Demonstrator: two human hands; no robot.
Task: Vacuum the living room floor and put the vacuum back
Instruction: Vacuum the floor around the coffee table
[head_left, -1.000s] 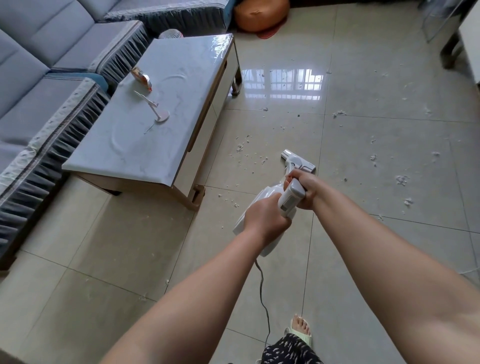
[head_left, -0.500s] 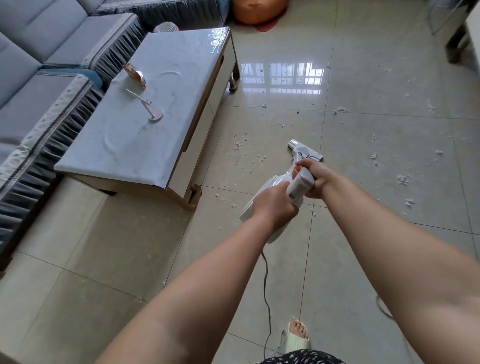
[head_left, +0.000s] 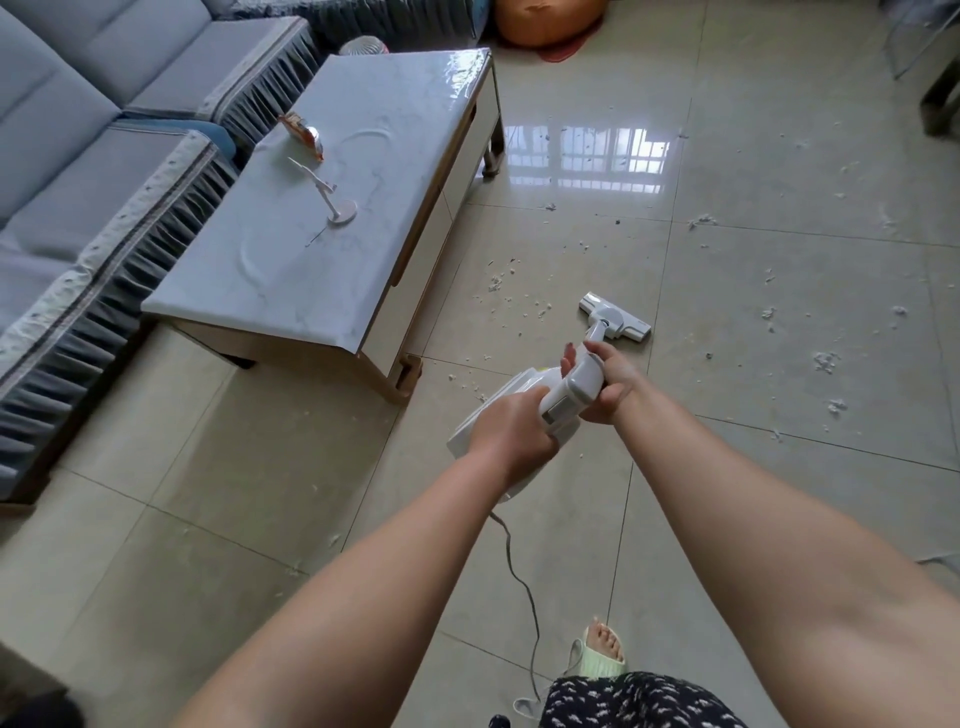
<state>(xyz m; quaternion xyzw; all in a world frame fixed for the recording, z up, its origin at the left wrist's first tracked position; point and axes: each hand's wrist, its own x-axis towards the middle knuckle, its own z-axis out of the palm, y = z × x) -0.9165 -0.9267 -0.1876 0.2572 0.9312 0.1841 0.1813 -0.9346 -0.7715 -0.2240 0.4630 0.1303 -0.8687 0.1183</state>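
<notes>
No legible text, label, brand, number or sign was found in the head view. The vacuum (head_left: 563, 395) body showed no readable marking; its grey panel was blank at this resolution. The crumpled wrapper (head_left: 303, 136) on the surface (head_left: 395, 156) carried orange print, too blurred to read. The patterned fabric (head_left: 628, 701) at the lower edge bore white marks only, not letters.

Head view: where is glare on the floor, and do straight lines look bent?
Head view: a bright window reflection glares on the glossy floor tiles beyond the coffee table; wide-angle distortion bows the tile joints and the sofa edge; focus is mostly sharp.
</notes>
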